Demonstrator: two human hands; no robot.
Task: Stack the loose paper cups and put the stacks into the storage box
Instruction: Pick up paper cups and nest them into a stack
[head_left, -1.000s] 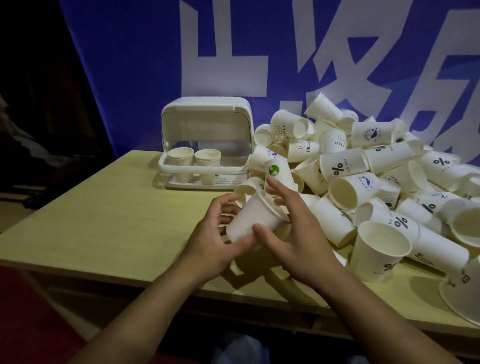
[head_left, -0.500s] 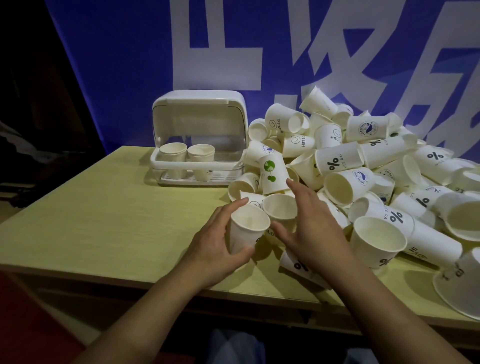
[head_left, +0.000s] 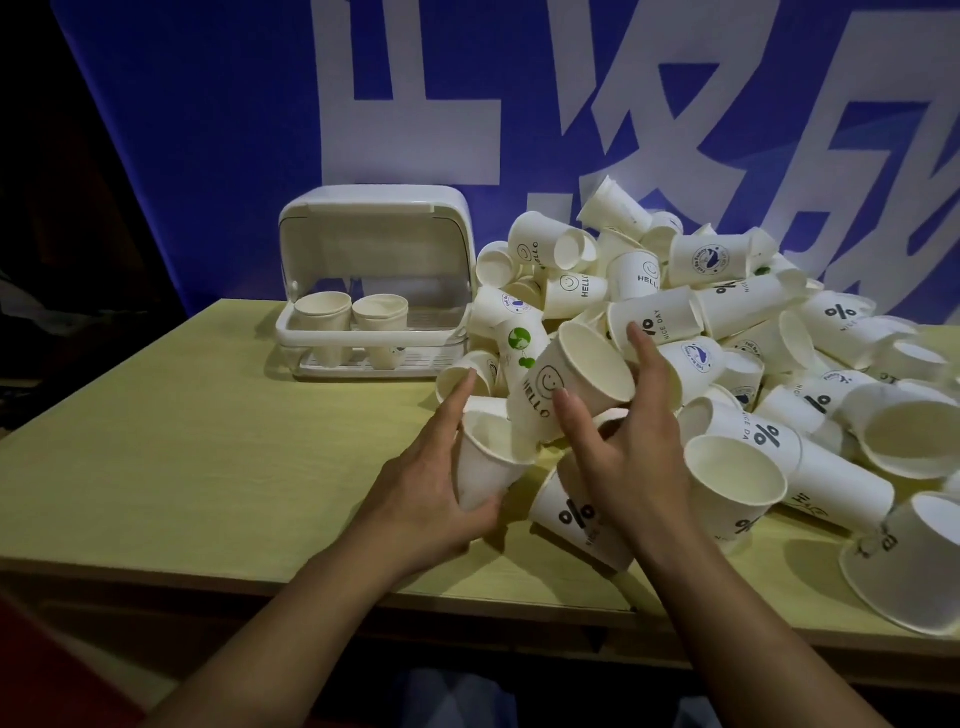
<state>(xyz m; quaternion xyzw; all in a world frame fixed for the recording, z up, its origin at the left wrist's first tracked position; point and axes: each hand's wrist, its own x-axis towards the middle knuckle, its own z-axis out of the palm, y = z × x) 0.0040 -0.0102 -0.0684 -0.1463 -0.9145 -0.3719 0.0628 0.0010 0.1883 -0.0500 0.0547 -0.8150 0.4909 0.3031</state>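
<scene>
Two short stacks of cups (head_left: 352, 316) stood upright inside the storage box (head_left: 371, 283) at the far left of the yellow table (head_left: 182, 441), its white lid swung up and back. The box sat just beside the left edge of the loose cup pile (head_left: 727, 332), in front of a blue banner (head_left: 218, 130) with large white characters.

Your left hand (head_left: 431, 493) gripped a plain white cup (head_left: 485, 465) near the front of the pile. Thumb and fingers were wrapped round its wall; the index finger stretched up past the rim, toward a small cup lying on its side. The cup stood roughly upright, mouth up, base hidden behind your palm.

A cup printed "HELLO" (head_left: 563, 397) with a smiley face was tilted, its base end poking into the mouth of the plain cup, its own mouth open toward the upper right.

Your right hand (head_left: 628, 452) held the "HELLO" cup: thumb pressed on its printed wall, fingers spread wide around the rim side, index finger reaching up to a "NICE DAY" cup (head_left: 654, 325) behind.

Beneath your right wrist a "%" cup (head_left: 576, 514) lay on its side on the table. To the right, another "%" cup (head_left: 735, 486) leaned mouth-up against the pile.
</scene>
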